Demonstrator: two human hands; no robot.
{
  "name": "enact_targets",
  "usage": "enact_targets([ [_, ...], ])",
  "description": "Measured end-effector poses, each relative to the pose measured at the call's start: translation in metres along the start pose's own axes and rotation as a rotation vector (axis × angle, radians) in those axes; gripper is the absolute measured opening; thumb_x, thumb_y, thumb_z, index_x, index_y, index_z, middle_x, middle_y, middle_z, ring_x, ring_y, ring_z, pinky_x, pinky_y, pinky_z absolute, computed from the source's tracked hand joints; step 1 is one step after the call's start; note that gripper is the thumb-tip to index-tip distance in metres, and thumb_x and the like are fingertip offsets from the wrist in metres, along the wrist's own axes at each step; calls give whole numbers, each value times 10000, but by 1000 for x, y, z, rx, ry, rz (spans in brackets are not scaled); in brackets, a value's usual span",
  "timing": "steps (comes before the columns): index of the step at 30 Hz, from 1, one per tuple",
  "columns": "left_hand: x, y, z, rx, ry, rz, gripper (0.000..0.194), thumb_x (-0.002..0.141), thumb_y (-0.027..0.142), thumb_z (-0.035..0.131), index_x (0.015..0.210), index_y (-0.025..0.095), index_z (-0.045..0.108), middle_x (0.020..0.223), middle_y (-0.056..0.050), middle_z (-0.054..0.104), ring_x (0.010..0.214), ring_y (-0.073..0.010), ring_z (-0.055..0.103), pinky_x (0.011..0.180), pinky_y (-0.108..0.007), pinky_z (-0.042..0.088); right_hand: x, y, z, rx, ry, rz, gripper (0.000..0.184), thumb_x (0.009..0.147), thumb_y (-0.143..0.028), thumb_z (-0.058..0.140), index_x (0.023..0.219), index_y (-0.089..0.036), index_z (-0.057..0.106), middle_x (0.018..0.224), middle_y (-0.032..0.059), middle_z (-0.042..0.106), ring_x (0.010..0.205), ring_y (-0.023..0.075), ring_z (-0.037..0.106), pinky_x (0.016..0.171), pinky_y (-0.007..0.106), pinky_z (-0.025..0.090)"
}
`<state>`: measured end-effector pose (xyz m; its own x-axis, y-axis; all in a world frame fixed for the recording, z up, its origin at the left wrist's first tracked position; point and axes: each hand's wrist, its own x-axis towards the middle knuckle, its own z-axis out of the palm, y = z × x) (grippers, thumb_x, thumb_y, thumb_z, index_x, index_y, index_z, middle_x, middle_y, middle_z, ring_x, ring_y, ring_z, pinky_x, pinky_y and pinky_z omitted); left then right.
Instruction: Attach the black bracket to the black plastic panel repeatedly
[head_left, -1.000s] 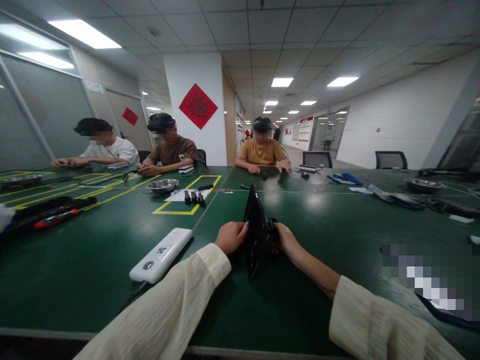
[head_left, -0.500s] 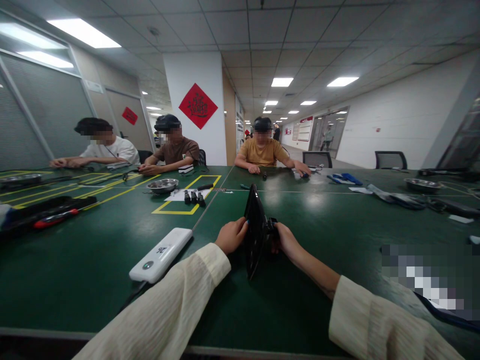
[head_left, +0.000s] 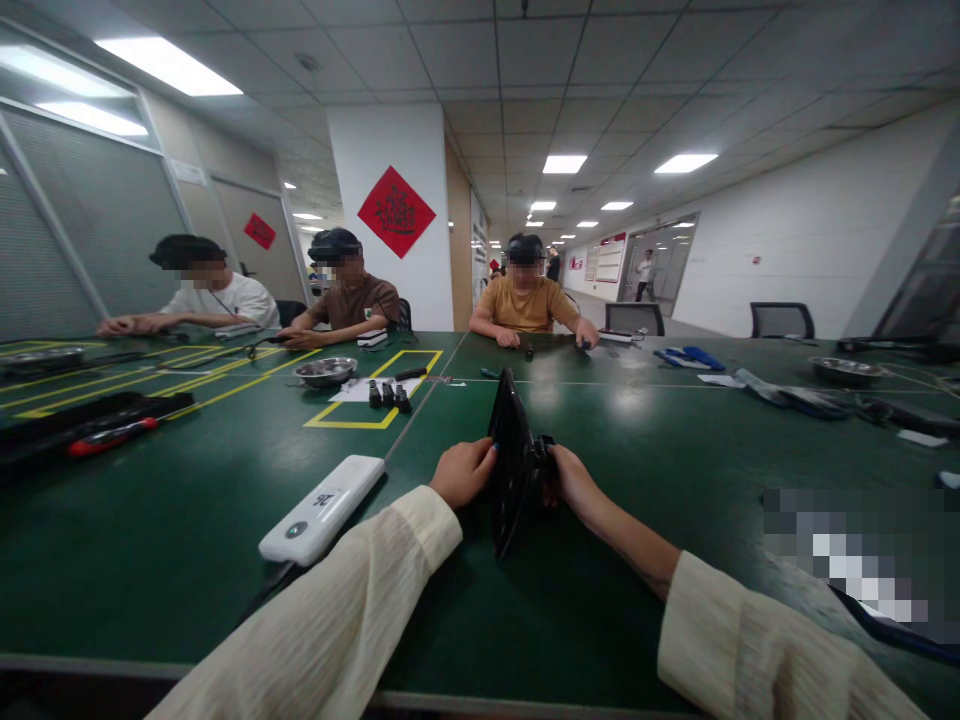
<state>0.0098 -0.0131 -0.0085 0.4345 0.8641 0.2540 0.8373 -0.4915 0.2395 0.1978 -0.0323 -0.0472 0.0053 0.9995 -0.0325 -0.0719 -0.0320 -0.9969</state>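
Note:
A thin black panel (head_left: 510, 480), like a small screen, stands almost edge-on to me above the green table (head_left: 420, 610). From its right side juts a dark mount or bracket (head_left: 543, 450). My left hand (head_left: 463, 474) is closed at the panel's left face, its thumb against the surface and its other fingertips hidden. On the other side, my right hand (head_left: 571, 474) grips the bracket, with the fingers partly out of sight behind it. A white power bank (head_left: 324, 510) marked 26 lies left of my left forearm, with a dark cable at its near end.
Several small black parts (head_left: 388, 396) lie by a yellow-taped outline, near a metal bowl (head_left: 325, 372). Red-handled pliers (head_left: 112, 438) rest at left. Gloves (head_left: 791, 393) and another bowl (head_left: 846, 371) are at right. Three people sit across the table.
My hands and the black panel hold the same position. The person opposite has drawn one hand inward along the table. A figure in the far doorway has shifted left.

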Motion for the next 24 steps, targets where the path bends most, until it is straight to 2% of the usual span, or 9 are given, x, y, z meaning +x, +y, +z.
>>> enact_targets([
  [8,2,1,0,-108,-36,-34,562,915,448,169,739,168,624,636,-42,607,617,-152,554,559,-232,312,-2,0,-1,1,-11,-9,246,844,-358,298,798,-176,457,419,-51,497,321,123,496,309,207,327],
  [15,0,-1,1,-72,-26,-30,470,901,396,243,750,173,629,693,-46,623,654,-150,557,576,-229,315,-4,-2,-1,-9,-3,-1,247,845,-366,303,779,-183,454,423,-51,497,327,117,493,314,203,324],
  [20,1,0,1,-57,-44,-63,570,907,444,182,660,159,610,622,-53,593,606,-147,539,547,-240,290,-1,2,-2,-5,-6,-14,244,844,-366,309,796,-178,458,421,-51,502,331,124,503,320,208,341],
  [24,1,1,1,-73,-52,-70,569,908,451,181,701,160,624,651,-58,608,641,-156,561,562,-242,306,0,2,0,-8,13,-20,247,838,-354,298,792,-173,461,397,-53,483,317,129,491,307,210,327],
])
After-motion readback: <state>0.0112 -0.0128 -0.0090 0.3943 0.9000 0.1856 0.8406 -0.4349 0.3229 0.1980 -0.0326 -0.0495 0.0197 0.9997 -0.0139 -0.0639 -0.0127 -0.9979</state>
